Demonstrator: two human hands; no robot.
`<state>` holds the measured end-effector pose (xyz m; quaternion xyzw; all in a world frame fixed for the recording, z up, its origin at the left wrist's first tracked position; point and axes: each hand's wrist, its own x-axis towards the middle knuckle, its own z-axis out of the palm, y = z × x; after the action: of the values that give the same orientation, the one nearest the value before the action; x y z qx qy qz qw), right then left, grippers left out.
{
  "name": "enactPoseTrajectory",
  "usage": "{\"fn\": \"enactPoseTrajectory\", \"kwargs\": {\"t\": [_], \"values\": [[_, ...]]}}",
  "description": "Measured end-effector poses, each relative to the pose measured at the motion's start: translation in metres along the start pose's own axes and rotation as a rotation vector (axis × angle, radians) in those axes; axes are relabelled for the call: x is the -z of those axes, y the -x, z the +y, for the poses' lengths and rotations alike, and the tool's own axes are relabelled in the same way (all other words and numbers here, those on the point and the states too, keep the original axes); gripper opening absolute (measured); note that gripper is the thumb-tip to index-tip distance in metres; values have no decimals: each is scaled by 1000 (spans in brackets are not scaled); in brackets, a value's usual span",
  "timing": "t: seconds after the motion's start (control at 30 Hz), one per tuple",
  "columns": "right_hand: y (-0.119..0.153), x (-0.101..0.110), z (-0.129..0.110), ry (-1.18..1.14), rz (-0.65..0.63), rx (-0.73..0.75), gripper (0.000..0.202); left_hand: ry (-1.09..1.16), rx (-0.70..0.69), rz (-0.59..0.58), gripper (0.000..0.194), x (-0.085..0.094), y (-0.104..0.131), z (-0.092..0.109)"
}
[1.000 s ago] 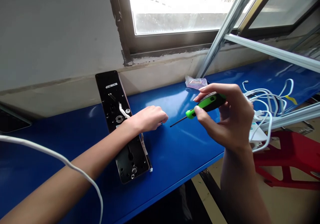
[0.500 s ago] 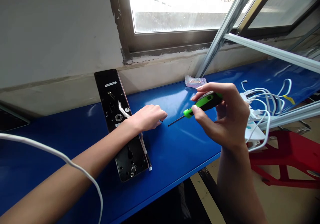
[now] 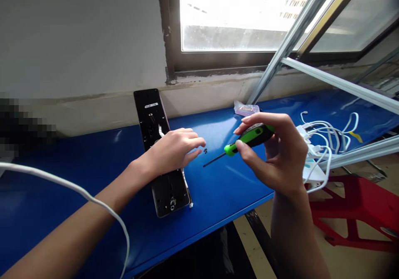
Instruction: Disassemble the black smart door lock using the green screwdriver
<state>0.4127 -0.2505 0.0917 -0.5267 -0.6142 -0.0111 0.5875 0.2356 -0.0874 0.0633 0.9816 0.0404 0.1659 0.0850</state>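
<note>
- Right hand [image 3: 277, 154]: grasping green-black screwdriver [image 3: 253, 136], shaft angled down-left, tip near the small dark pieces.
- Left hand [image 3: 177, 148]: released, thumb and fingers parted, reaching across the black panel [image 3: 162, 190].
- Small dark pieces [image 3: 205, 150]: clustered on blue worktop [image 3: 221, 192], just beside left fingertips.
- Panel: lies on worktop, far end by wall [image 3: 193, 100].
- White cables [image 3: 330, 131]: bundled, right of right hand.

Daylight from the overexposed window [image 3: 233, 13] glares off the blue tabletop [image 3: 215, 125], leaving the wall [image 3: 77, 34] dim.
</note>
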Motion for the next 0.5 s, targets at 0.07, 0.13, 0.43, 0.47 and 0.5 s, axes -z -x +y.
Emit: {"fn": "enactPoseTrajectory", "kwargs": {"t": [0.07, 0.13, 0.43, 0.47, 0.5], "values": [[1, -7, -8, -34, -32, 3, 45, 41, 8, 152, 17, 3, 25, 3], [3, -15, -17, -61, -81, 30, 49, 72, 37, 271, 16, 2, 50, 6], [23, -42, -59, -105, -217, 77, 50, 198, 178, 353, 38, -14, 140, 20], [25, -44, -63, -89, -244, 85, 49, 221, 165, 328, 41, -15, 146, 22], [27, -46, -67, -75, -270, 99, 48, 243, 152, 302, 44, -16, 152, 24]]}}
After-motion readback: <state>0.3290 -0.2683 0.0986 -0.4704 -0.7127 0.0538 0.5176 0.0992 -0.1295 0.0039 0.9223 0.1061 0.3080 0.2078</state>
